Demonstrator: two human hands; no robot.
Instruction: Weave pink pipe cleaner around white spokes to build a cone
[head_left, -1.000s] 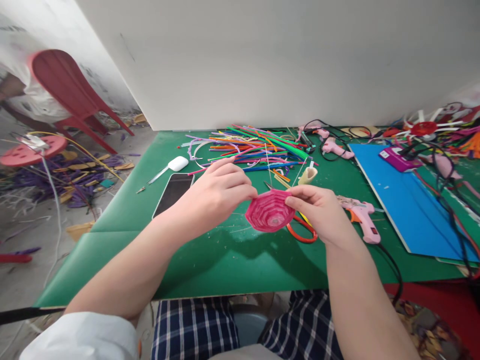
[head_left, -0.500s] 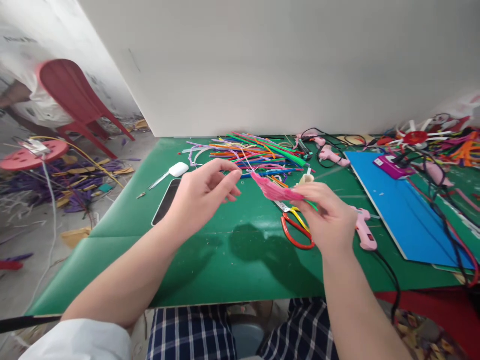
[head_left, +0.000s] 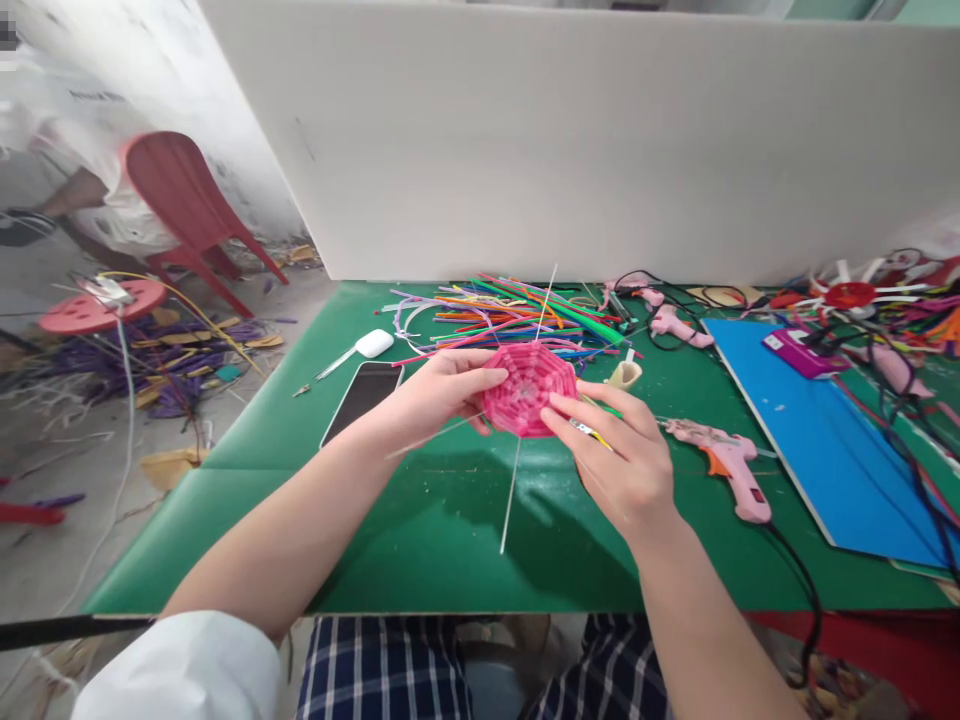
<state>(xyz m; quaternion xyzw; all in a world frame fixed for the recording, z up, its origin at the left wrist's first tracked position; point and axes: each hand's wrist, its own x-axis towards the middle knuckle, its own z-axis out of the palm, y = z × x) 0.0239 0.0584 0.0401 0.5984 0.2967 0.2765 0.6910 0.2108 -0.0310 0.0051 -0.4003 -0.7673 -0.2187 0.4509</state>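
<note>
A pink woven disc (head_left: 527,392) with thin pale spokes sticking out is held up over the green table, its flat face toward me. My left hand (head_left: 459,388) pinches its left edge, thumb on the face. On the right edge, my right hand (head_left: 619,440) grips it with fingertips on the face. Scissors (head_left: 596,435) lie behind my right hand, mostly hidden. Beyond the disc is a pile of coloured pipe cleaners (head_left: 480,318), and a pink glue gun (head_left: 724,460) rests to the right of my right hand.
A phone (head_left: 361,395) and a white earphone case (head_left: 374,344) lie at left. To the right are a blue board (head_left: 795,430), a purple box (head_left: 804,352) and tangled cables. A white panel (head_left: 570,150) rises behind the table. A person sits near a red chair (head_left: 176,190).
The disc has turned from nearly edge-on to face me. My left hand has moved right and taken hold of its edge. The view has shifted a little.
</note>
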